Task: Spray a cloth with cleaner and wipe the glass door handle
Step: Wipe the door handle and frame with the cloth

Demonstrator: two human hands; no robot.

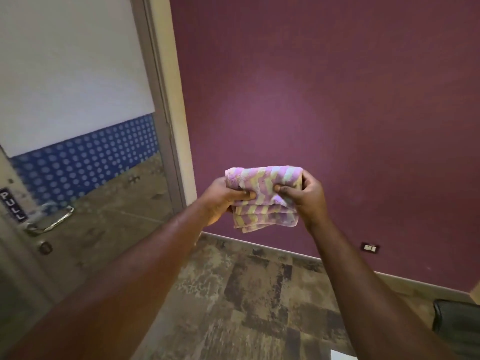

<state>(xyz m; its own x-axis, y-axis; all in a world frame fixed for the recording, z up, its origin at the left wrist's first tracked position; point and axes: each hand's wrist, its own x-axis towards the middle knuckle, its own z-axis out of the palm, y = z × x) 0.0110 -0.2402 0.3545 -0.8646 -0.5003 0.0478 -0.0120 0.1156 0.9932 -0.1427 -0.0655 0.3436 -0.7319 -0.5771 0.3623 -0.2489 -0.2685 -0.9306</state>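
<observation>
Two hands hold one folded cloth [262, 196] out in front of the purple wall [337, 100], at about mid-height in the view. The left hand [226, 197] grips the cloth's left end, thumb pressed onto the front face and fingers wrapped behind. The right hand [302, 196] grips the right end the same way, thumb on the front, fingers curled over the top corner and behind. Both are closed firmly on the fabric, with the two thumbs close together near the middle of the cloth but not touching. The cloth is striped in wavy bands of lilac, pale yellow and light blue; it is folded into several layers, and the lower layers hang below the hands.

Left of the hands, well apart from the cloth, stands the glass door [85, 165], with a frosted upper panel, a blue dotted band below it and clear glass lower down. Its metal handle [52, 222] sits at the lower left, a lever pointing right, with a round lock [44, 247] just beneath it. A black label [11, 205] reading PULL is fixed just above and left of the handle. Neither hand touches the door or handle.

Mottled brown floor [259, 294] runs below. A wall socket [369, 247] sits low on the purple wall, to the right of the right forearm. A dark object [457, 326] at the right edge is cut off and unclear.
</observation>
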